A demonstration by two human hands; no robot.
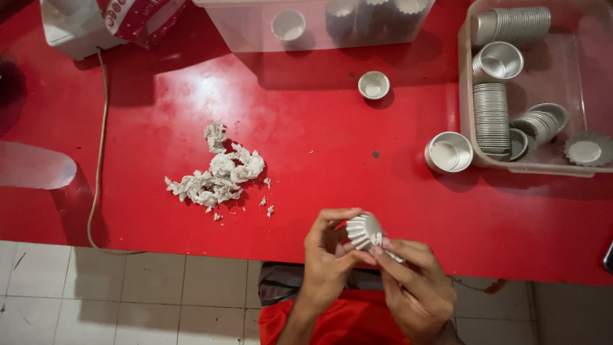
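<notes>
Both hands gripped one fluted mould [364, 230] just above the near edge of the red surface [319, 147]: left hand [327, 255] cupping it, right hand [408, 275] pinching at its rim, seemingly peeling paper away; a careful pull looked needed. Beyond lay one pile of paper scraps [217, 172], two loose cups [373, 84], and one tray [469, 128] holding several stacks.
</notes>
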